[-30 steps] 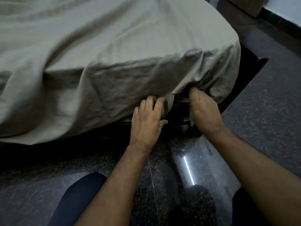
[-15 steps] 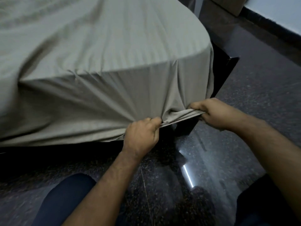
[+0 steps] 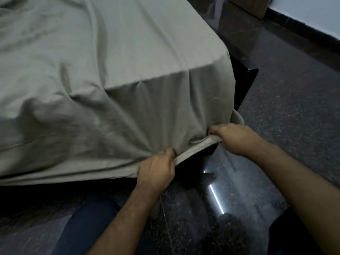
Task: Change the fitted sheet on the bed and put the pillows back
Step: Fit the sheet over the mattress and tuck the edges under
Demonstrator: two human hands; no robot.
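Here the left hand [image 3: 156, 170] and right hand [image 3: 237, 138] each grip the hem of the fitted sheet [image 3: 128, 92] at the mattress corner; the person should probably pull it down evenly, then tuck it under.

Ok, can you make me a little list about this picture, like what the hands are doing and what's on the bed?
bed cover: grey-green fitted sheet, draped over the mattress corner, wrinkled on the side
left hand: grips the sheet's bottom hem
right hand: grips the same hem nearer the corner
hem between hands: pulled taut, not tucked under yet
bed frame: dark, showing past the corner
floor: dark speckled, shiny
pillows: none in view
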